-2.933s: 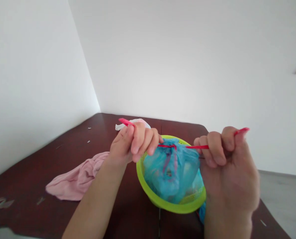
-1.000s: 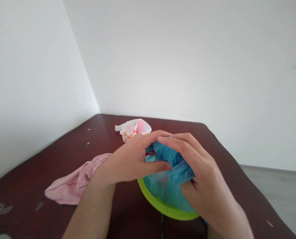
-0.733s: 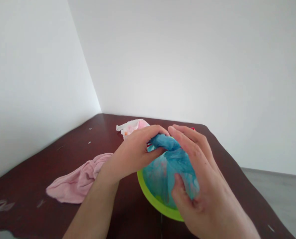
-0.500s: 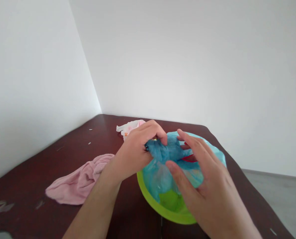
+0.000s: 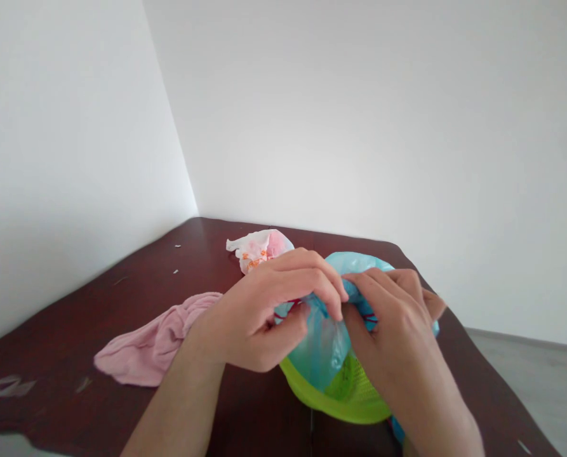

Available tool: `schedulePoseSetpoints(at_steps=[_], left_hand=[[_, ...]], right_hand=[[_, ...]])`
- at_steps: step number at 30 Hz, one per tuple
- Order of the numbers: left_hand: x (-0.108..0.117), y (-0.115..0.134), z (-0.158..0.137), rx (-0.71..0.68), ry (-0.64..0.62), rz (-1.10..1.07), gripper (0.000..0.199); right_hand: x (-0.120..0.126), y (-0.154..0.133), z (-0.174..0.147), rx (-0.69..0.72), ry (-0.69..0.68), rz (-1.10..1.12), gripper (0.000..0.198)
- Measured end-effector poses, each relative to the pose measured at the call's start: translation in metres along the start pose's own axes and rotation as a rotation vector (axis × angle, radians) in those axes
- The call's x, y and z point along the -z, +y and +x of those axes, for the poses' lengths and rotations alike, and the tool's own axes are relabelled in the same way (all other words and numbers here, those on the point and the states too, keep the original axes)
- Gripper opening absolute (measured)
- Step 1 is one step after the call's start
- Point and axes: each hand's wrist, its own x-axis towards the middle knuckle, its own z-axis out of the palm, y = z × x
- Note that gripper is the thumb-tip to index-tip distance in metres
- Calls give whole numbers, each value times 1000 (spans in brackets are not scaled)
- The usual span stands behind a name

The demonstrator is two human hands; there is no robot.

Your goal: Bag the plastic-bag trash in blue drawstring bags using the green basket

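Above a lime-green mesh basket [image 5: 338, 406], the two hands meet almost fingertip to fingertip, both closed on the gathered top of a blue plastic bag [image 5: 322, 355]. The left hand [image 5: 283, 304] curls its fingers over the bunched film, the thumb lying lower; the right hand [image 5: 390, 317] pinches the same gather between thumb and forefinger (what lies under the knuckles is hidden). Bits of red drawstring [image 5: 370, 318] show beside the fingers on either side.

The bag sits in the basket, its near part hanging inside the wall and its far part puffed up behind the hands. It should be light, limp and rather slippery, inclined to slide or spring loose unless bunched. The gathered neck looks the surest hold; thin as the film appears, hard pulling or a fingernail could tear it. Its contents are too blurred to name.

The film is translucent, glossy and finely creased, while the basket is moulded plastic, round, with a smooth rim and perforated sides, probably stiff enough to keep its shape. To the left a pink cloth [image 5: 162, 349] lies in soft, matt folds, and farther back rests a crumpled white plastic bag [image 5: 259, 249] with pink and orange patches. All of it rests on a dark reddish-brown surface [image 5: 87, 304], smooth and faintly shiny.
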Motion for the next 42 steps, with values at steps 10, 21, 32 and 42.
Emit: schedulePoseSetpoints(at_steps=[10, 21, 32, 42], left_hand=[[28, 12, -21, 193, 467, 122, 30], [62, 9, -38, 437, 249, 220, 38], [47, -57, -56, 802, -288, 476, 82], [42, -67, -46, 857, -433, 467, 40]], right_hand=[[6, -6, 43, -160, 252, -97, 31], [26, 22, 173, -86, 491, -102, 12], [-59, 118, 199, -457, 99, -291, 9], [-113, 180, 164, -645, -328, -277, 11]])
